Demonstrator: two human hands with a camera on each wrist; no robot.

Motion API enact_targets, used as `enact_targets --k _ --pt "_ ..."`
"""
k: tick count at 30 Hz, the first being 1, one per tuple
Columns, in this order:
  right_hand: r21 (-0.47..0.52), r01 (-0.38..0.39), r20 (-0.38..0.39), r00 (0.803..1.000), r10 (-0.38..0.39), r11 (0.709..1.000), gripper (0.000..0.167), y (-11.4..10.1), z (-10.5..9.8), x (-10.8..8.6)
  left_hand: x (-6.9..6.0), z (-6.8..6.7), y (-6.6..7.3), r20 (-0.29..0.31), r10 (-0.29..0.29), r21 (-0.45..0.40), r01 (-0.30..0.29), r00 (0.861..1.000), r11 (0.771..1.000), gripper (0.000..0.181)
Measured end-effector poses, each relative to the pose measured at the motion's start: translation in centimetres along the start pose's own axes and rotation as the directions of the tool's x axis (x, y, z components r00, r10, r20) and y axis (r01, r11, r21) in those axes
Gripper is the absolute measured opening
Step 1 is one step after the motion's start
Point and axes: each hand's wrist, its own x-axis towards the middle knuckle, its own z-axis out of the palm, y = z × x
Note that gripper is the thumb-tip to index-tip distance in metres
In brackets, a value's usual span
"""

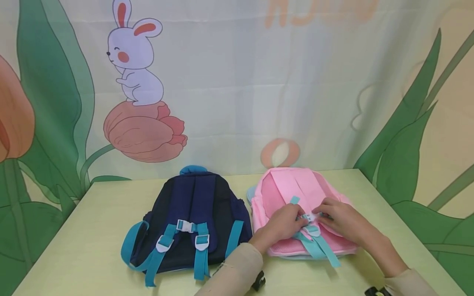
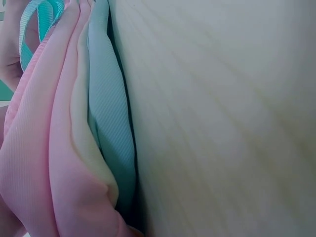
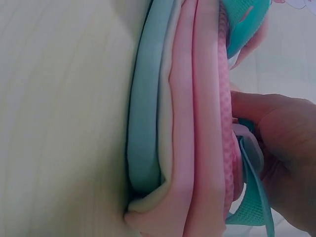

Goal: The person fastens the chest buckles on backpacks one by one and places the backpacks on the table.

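Note:
A pink backpack (image 1: 266, 205) lies on the table with its shoulder straps facing up. Over its middle, my left hand (image 1: 282, 223) pinches one side of a small white buckle (image 1: 309, 216) on a teal chest strap. From the other side, my right hand (image 1: 341, 218) pinches the buckle's other end between thumb and fingers. Whether the two halves are joined cannot be made out. Just below sits a white strap adjuster (image 1: 312, 231) with teal webbing (image 1: 326, 248) hanging from it. In the right wrist view, my right hand (image 3: 291, 143) is over the pink mesh back.
Left of the pink bag lies a navy backpack (image 1: 185, 197), its teal straps joined by a white buckle (image 1: 185, 225). Both bags are on a pale yellow-green table (image 1: 96, 230). Behind hangs a cloth backdrop (image 1: 229, 102) printed with a rabbit and tulips.

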Motion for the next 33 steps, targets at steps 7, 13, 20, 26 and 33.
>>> enact_targets --k 7,13,20,26,33 --pt "0.036 0.004 0.012 1.000 -0.004 0.999 0.021 0.27 -0.10 -0.17 0.05 0.04 0.13 0.005 0.022 0.045 -0.022 1.000 0.999 0.024" --pt "0.043 0.011 0.024 1.000 -0.012 0.999 0.021 0.14 -0.04 -0.10 0.00 0.03 0.25 0.005 0.014 0.065 -0.015 1.000 0.998 0.024" --pt "0.038 0.032 0.009 0.999 -0.032 0.999 0.022 -0.16 0.24 0.11 -0.02 -0.11 0.35 -0.002 0.013 0.054 -0.013 1.000 0.998 0.022" --pt "0.036 0.053 -0.001 0.999 -0.053 0.998 0.022 -0.26 0.44 0.40 0.03 -0.27 0.41 -0.003 -0.001 0.041 0.001 1.000 0.999 0.021" --pt "0.056 0.031 0.002 1.000 -0.031 0.998 0.020 -0.25 0.29 0.14 -0.09 -0.32 0.42 0.001 -0.006 0.020 0.006 1.000 1.000 0.024"
